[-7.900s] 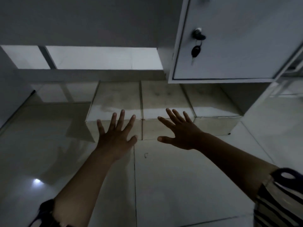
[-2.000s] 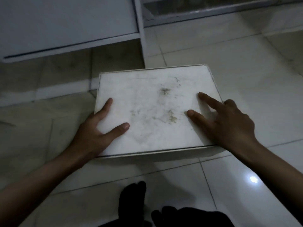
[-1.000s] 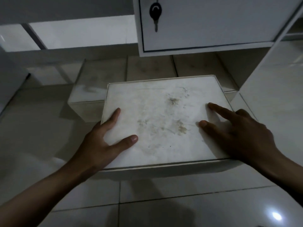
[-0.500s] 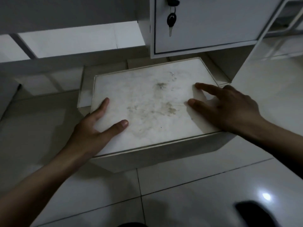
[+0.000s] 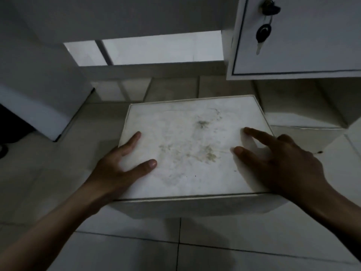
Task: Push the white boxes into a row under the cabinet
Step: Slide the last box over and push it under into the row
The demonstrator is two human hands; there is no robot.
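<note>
Hands are gripping the white box point(image 5: 191, 145): left hand point(image 5: 119, 169) clasping its left edge, right hand point(image 5: 281, 163) clasping its right edge, before the cabinet point(image 5: 304, 36).

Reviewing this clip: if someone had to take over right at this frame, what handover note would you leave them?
Left hand: grip on the near-left corner of the stained white box, thumb on its lid.
Right hand: grip on the box's right edge, fingers on top.
That box sits in front of the row of boxes already under the cabinet.
Done: the row further back seems to be in place.
Left: get this box into line under the cabinet; whether a free slot remains is not visible.
</note>
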